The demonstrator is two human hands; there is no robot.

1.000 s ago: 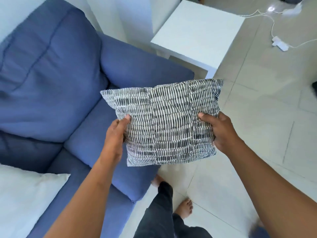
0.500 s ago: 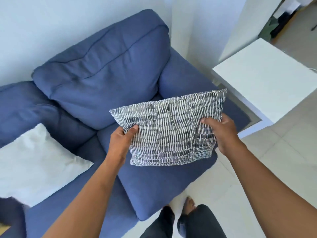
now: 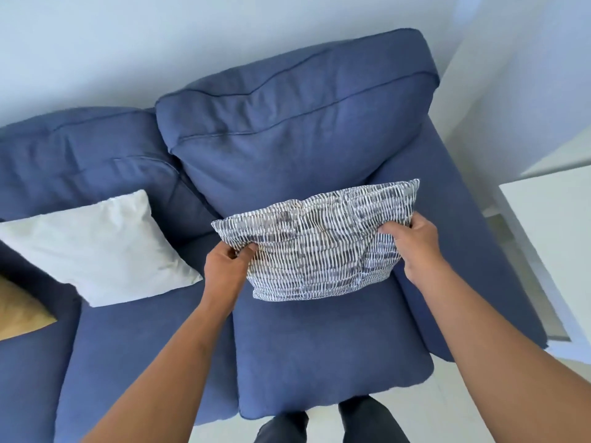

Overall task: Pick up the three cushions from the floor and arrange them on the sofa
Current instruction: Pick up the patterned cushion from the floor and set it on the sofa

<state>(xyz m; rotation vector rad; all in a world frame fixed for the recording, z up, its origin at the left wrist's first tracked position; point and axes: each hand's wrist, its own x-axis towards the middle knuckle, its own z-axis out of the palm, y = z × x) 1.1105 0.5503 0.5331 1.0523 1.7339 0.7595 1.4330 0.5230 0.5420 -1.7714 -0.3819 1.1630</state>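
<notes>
Here the blue sofa [image 3: 303, 340] fills the view, with a white cushion [image 3: 96, 247] propped at its left seat and a mustard cushion [image 3: 19, 308] showing at the left edge. The patterned cushion [image 3: 319, 247] hangs over the right seat, in front of the backrest, apparently not resting on either. The left hand [image 3: 227, 266] pinches its left edge with closed fingers; the right hand [image 3: 412, 247] clamps the right edge. Both grips bunch only fabric, so the soft filling could sag, and if released too near the front it could flop forward off the seat onto the floor.
</notes>
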